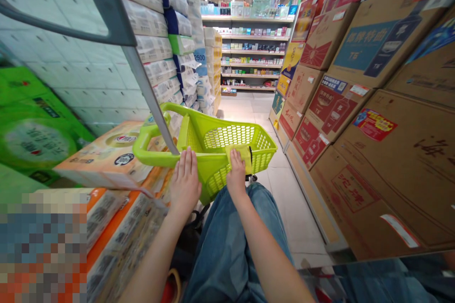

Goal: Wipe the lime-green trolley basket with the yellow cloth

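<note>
A lime-green plastic shopping basket on wheels [227,130], with perforated sides and a grey pull handle [142,78], stands in front of my knees. My left hand [185,182] lies flat on its near rim, close to the foot of the handle, with fingers stretched out and nothing held. Farther right, my right hand [236,170] presses a yellow cloth [245,152] against the near rim and side. The cloth hangs over the edge and has a dark strip along its right border. Part of it is hidden under my fingers.
Cardboard cartons [362,52] are stacked along the right side. Wrapped paper packs [149,14] rise on the left, with orange-and-white packs [113,151] lower down beside the basket. A tiled aisle [245,104] leads to shelves of small boxes [254,47].
</note>
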{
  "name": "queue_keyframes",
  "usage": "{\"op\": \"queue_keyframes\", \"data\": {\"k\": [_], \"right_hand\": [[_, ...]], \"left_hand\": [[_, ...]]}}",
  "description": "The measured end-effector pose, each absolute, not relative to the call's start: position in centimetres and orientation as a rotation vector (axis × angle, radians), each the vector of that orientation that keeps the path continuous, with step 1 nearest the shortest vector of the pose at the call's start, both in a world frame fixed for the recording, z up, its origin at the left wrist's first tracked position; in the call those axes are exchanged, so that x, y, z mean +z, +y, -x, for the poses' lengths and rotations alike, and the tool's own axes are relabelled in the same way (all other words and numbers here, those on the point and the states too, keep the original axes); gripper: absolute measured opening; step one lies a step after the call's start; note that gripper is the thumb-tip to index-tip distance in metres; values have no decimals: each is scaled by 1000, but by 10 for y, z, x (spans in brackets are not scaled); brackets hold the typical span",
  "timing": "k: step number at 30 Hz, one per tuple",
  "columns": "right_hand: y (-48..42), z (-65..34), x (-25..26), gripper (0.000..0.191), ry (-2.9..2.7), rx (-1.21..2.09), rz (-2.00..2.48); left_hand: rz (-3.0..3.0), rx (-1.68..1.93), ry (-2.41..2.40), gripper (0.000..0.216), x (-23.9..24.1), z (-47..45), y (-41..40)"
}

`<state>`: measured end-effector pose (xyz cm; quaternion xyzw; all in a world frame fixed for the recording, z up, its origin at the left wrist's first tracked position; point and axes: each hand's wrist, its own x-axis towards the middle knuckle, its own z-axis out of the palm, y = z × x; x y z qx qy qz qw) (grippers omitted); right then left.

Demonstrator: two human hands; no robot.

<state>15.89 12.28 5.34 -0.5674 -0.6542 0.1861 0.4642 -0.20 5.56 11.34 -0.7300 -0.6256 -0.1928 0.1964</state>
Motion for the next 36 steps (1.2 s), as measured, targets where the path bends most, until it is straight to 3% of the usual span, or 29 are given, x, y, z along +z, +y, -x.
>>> {"op": "queue_keyframes", "data": {"k": [7,13,18,22,28,36], "right_hand": [[97,-89,87,82,-1869,502,1034],[115,-149,59,92,-1871,424,1146],[127,-196,41,93,-1734,373,1370],[124,-169,57,91,-1670,468,1425],[109,-99,87,91,-1878,636,1000],[122,-171,56,94,-1862,469,1160]], "left_hand": [[2011,-601,-1729,72,110,3,57],[2051,-564,-1728,86,111,6,56],[2047,-554,-1735,86,111,5,56],[2045,-567,-1728,86,110,4,56],[2029,-593,-1728,77,109,5,57],[2061,-558,-1753,87,112,5,55]]}}
